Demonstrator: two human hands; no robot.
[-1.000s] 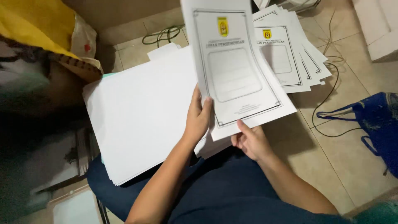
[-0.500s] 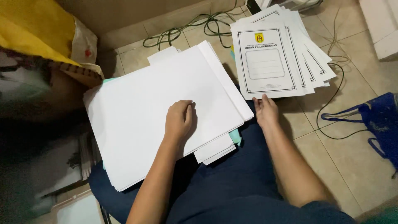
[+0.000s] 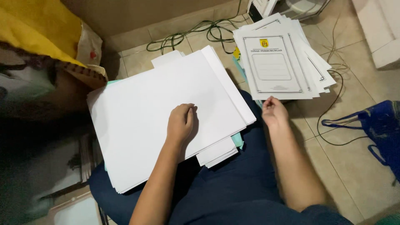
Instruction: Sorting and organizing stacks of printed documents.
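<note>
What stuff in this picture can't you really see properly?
- Head view: the sheets under the top blank sheet are hidden; it and the left hand cover them.
- The lower printed covers show only their edges; the top cover hides the rest.
- The blue bag is cut off by the right edge.
- The left side is dark and blurred.
- The right hand: its fingertips are curled out of sight.
</note>
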